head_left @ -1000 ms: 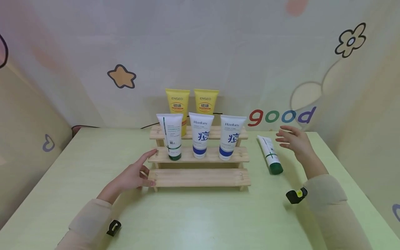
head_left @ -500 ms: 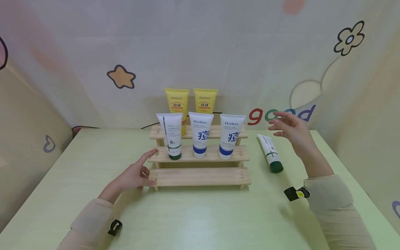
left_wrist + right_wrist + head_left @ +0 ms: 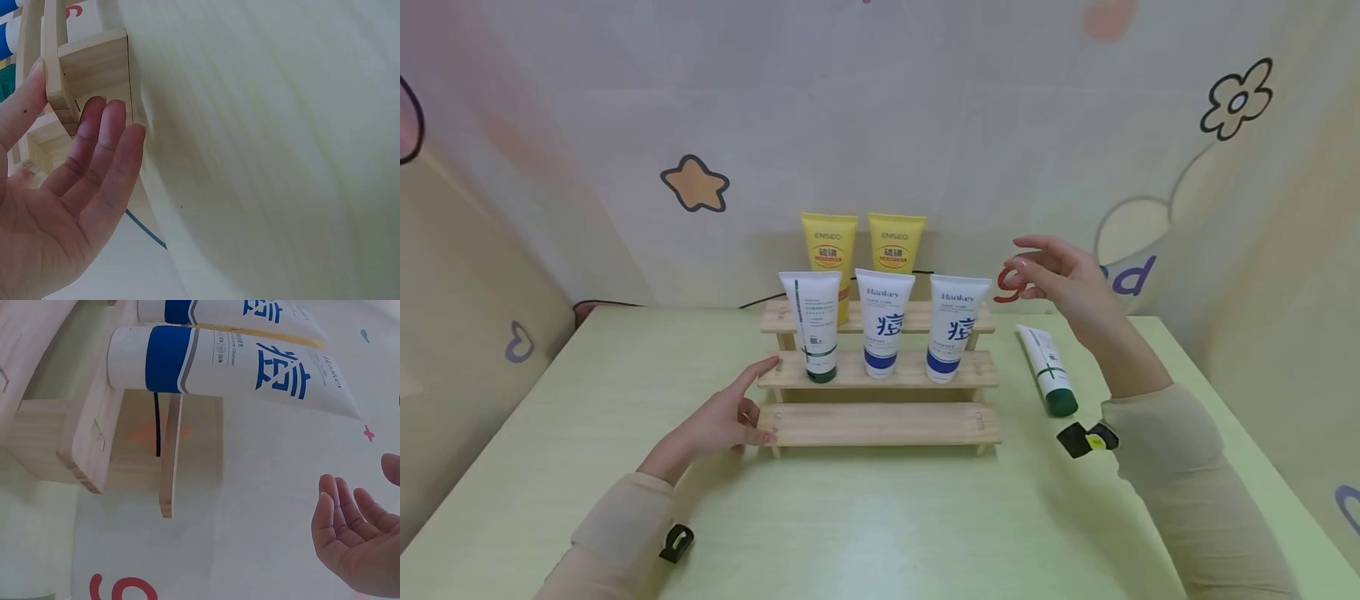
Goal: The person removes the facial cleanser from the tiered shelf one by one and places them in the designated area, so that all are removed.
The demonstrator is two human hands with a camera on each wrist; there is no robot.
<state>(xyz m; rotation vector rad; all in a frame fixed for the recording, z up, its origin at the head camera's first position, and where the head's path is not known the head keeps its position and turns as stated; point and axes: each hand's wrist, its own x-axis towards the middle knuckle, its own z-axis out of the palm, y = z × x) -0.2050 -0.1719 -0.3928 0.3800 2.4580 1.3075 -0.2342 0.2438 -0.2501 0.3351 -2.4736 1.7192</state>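
Note:
A three-step wooden display rack [image 3: 880, 423] stands mid-table. My left hand [image 3: 718, 425] rests against its left end, thumb at the lowest step and index finger at the middle one; in the left wrist view the other fingers [image 3: 103, 147] are extended and relaxed. My right hand [image 3: 1071, 292] hovers right of the rack, loosely bent and holding nothing. A white tube with a green cap [image 3: 815, 325] and two white tubes with blue bands [image 3: 883, 321] [image 3: 955, 329] stand caps down on the middle step. Two yellow tubes [image 3: 830, 242] [image 3: 897, 237] stand behind on the top step.
Another white tube with a green cap [image 3: 1047, 367] lies on the table right of the rack, below my right hand. A printed curtain [image 3: 970, 167] hangs behind the table [image 3: 880, 525]. A dark cord [image 3: 760, 301] runs along the table's back edge.
My right hand has moved left and a little upward, from beyond the lying tube toward the rack. My left hand and the tubes have kept their places.

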